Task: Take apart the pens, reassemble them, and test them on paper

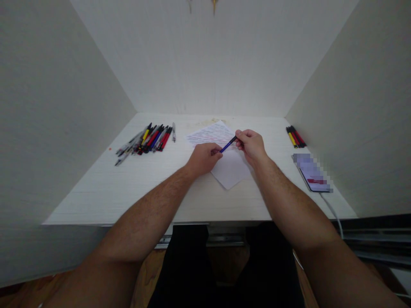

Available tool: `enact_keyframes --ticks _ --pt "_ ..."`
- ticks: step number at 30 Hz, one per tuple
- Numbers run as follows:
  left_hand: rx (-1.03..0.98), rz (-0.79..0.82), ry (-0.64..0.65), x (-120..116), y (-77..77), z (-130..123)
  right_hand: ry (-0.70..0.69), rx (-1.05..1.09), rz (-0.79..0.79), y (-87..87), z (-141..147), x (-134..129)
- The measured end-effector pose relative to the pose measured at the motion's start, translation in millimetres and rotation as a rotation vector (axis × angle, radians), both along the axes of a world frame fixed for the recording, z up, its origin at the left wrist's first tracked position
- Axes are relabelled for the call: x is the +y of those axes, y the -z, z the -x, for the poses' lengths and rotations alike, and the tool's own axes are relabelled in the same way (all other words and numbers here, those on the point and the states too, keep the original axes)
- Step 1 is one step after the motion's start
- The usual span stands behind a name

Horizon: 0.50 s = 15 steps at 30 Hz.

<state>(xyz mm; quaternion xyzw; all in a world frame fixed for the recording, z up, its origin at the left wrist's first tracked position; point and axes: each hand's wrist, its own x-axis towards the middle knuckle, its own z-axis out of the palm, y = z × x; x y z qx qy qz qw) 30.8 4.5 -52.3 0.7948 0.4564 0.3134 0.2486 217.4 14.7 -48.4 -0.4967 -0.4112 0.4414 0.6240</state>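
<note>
Blue pen [227, 146] with a black end: in the head view it is held up at a slant between the two hands, above the paper [229, 171]. No lettering can be read on its barrel. Beyond the hands, the far part of the paper carries rows of bluish and reddish marks too small and blurred to read; the part nearer the person is blank.

The left hand [204, 158] pinches the pen's lower, blue end between thumb and fingers. The right hand [252, 146] grips the black end, thumb against curled fingers, a little higher and farther forward. Both forearms reach in from the bottom corners, angled inward over the tabletop [144, 192].

The hands cover the pen's ends and part of the paper, so whether that is one sheet or two cannot be told. Well left of the left hand lies a heap of pens [156, 137], overlapping too much to count, with a clear pen [174, 131] just beside it. Right of the right hand lie a yellow pen [292, 138] and red pens [299, 136]; nearer the person, a phone [313, 172] has its screen pixelated, its white cable [334, 214] running off the edge.
</note>
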Motion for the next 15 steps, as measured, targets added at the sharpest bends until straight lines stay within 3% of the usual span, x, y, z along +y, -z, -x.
enact_keyframes --ticks 15 --pt "-0.042 0.052 -0.002 0 -9.8 2 -0.012 0.011 -0.116 0.1 1 1"
